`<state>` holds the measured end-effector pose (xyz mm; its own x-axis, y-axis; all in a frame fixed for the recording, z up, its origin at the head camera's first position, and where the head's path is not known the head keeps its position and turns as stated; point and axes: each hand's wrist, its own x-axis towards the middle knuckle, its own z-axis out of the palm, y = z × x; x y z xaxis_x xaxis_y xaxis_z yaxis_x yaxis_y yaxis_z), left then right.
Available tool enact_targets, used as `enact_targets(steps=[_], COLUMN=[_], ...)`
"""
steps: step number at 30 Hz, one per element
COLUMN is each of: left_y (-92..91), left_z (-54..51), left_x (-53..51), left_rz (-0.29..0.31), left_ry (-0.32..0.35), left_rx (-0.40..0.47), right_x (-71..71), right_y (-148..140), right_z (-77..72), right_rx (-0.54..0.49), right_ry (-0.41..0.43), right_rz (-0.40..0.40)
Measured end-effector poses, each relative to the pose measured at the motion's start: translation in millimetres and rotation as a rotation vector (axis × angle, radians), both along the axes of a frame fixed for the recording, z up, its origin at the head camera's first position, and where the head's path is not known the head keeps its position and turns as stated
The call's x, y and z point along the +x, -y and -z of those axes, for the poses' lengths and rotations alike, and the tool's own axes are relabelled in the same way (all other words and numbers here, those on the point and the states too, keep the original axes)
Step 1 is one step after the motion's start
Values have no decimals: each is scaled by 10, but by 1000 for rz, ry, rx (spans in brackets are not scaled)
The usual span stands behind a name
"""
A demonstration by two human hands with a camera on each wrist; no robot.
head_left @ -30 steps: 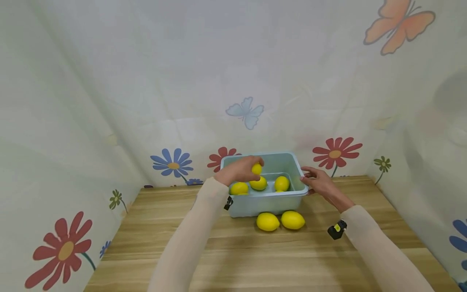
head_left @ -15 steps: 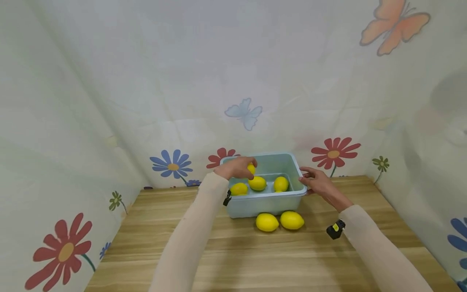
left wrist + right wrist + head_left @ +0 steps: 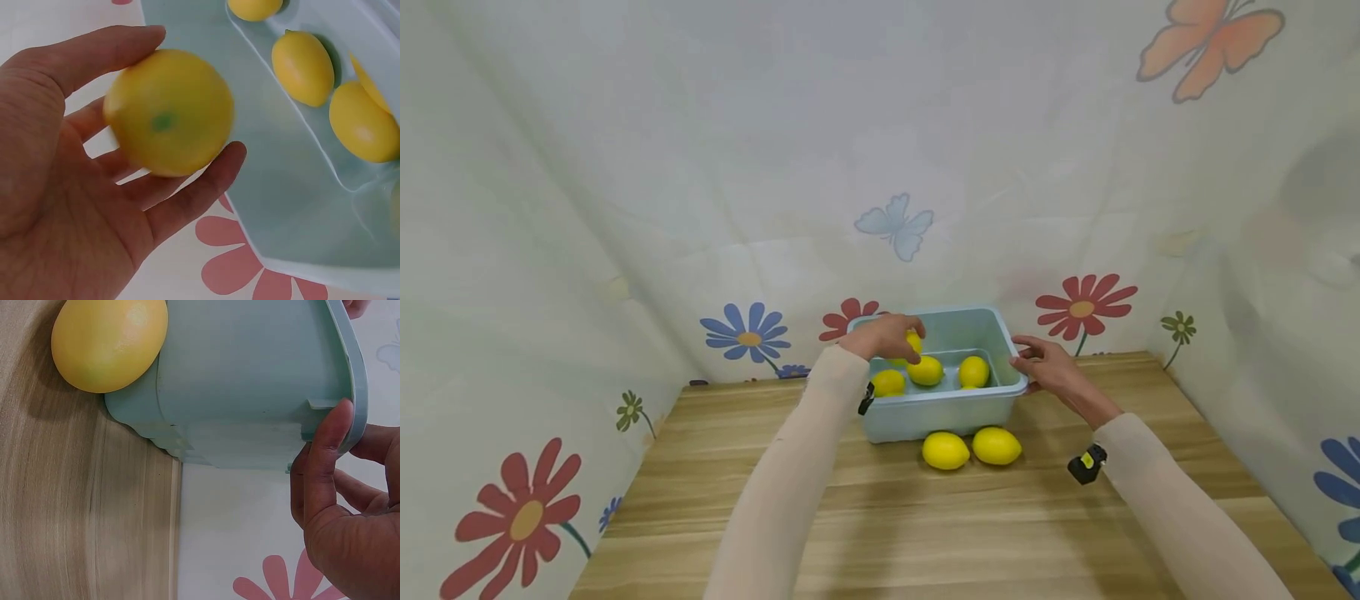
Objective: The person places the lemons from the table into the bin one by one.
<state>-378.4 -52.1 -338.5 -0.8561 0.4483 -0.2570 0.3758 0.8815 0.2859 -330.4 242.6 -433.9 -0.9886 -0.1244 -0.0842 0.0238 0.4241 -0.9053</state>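
Note:
My left hand point(image 3: 883, 335) is over the left part of a pale blue plastic basin point(image 3: 940, 410), fingers curled round a lemon point(image 3: 172, 112). That lemon looks slightly blurred in the left wrist view, its end facing the camera, and the hand partly covers it in the head view. Several other lemons point(image 3: 925, 371) lie on the basin floor. With thumb and fingers, my right hand point(image 3: 1052, 369) grips the basin's rim point(image 3: 357, 394) at its right side. Two more lemons, a left one point(image 3: 946, 450) and a right one point(image 3: 997, 446), rest on the table before the basin.
The wooden table point(image 3: 970, 533) carries the basin near its back edge. Behind and on both sides hangs a pale curtain point(image 3: 790, 167) printed with flowers and butterflies. A small black wrist camera point(image 3: 1086, 464) sits at the right sleeve.
My left hand has shifted a little left over the basin with the lemon, and more yellow now shows below its fingers. My right hand keeps its grip on the rim.

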Motion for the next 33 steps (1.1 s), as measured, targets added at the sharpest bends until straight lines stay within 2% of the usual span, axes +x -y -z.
enact_targets(steps=[7, 11, 15, 21, 33], left_y=[-4, 2, 23, 85, 137], left_z=[-6, -18, -44, -67, 22], left_x=[12, 55, 127, 256, 461], left_rz=[24, 59, 96, 83, 95], left_ry=[-28, -71, -127, -201, -315], left_rx=[24, 5, 9, 68, 113], right_x=[18, 29, 23, 4, 4], right_y=[10, 12, 9, 18, 4], right_z=[-21, -24, -27, -48, -8], right_rx=[0, 0, 7, 3, 0], right_ry=[0, -4, 0, -1, -11], right_rz=[-6, -3, -1, -14, -18])
